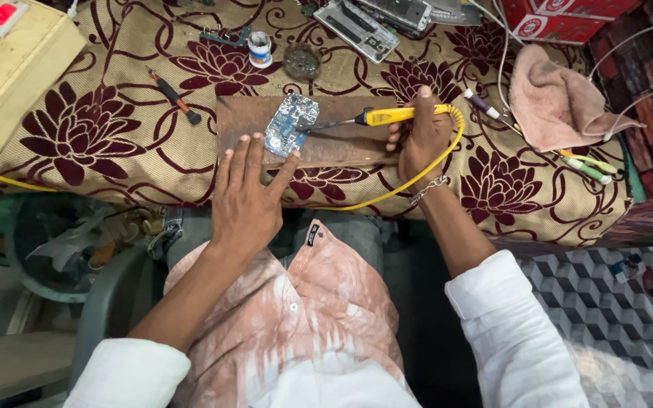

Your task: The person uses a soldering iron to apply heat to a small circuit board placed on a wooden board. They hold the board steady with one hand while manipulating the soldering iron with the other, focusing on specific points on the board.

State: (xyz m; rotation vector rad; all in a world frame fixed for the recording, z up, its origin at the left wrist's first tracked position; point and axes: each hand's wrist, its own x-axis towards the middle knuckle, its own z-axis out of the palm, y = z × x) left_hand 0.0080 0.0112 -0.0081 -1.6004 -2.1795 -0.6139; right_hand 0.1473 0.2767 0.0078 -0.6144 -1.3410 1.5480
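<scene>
Yellow-handled soldering iron (387, 115) is gripped in the right hand (419, 136), fingers closed around the handle, thumb laid along its top. Its dark tip is pointed left and is seen touching, or just short of touching, the right edge of a small blue-grey circuit board (291, 125); which of the two cannot be told. The board is laid tilted on a brown wooden block (341, 147), which sits on a surface covered by a beige cloth with maroon flowers (100, 136). A yellow cord (432, 162) is looped from the handle's rear, under the right wrist and off to the left. A metal chain bracelet (428, 189) is worn on that wrist.

The left hand (249, 193) is laid flat on the block, fingers straight and slightly spread, holding nothing; the fingertips are placed at the board's lower edge.

Noted further back on the cloth: a dark-handled screwdriver (175, 94), a small white jar (260, 49), a round dark dish (301, 62), an opened phone (357, 29). A pink folded cloth (549, 94) lies to the right, a red box (561, 19) beyond it.
</scene>
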